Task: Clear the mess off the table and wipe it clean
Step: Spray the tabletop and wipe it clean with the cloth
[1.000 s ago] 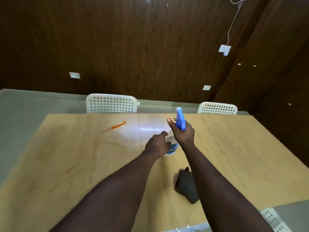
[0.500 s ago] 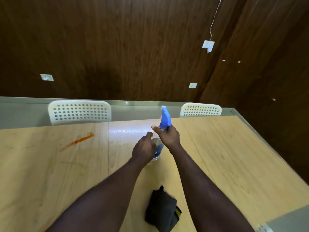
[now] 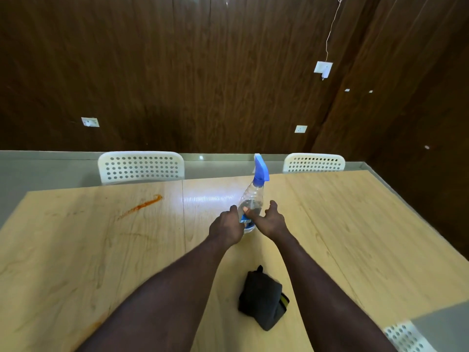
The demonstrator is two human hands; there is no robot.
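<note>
Lying nearest on the wooden table (image 3: 355, 237), between the two forearms, is a folded black cloth (image 3: 260, 297) with a yellow-green tag; neither hand is on it. Further out, the left hand (image 3: 225, 226) is curled against the lower body of the spray bottle (image 3: 253, 199), holding it where it stands upright near the table's middle. The right hand (image 3: 272, 219) has changed. Half a second ago it was wrapped round the blue trigger head. Now it sits beside the bottle's lower part with fingers loose and spread, gripping nothing, its thumb side just touching the clear plastic. This looks like the bottle being let go rather than aimed, so the freed hand is probably headed for the cloth. Whether any liquid has reached the stain cannot be told. Beyond and to the left, well apart from the bottle, the orange smear (image 3: 142, 206) lies unwiped, with fainter streaks nearer on the same side, so the wiping seems to be all ahead.

Counted: one cloth, one bottle, one bright smear. At the far edge stand two white perforated chairs, one left (image 3: 140, 167) and one right (image 3: 313, 163). A third perforated piece (image 3: 406, 336) shows at the near right corner. On the dark panelled wall behind are two sockets (image 3: 90, 122) and one white box (image 3: 322, 68) with a cord running up from it.
</note>
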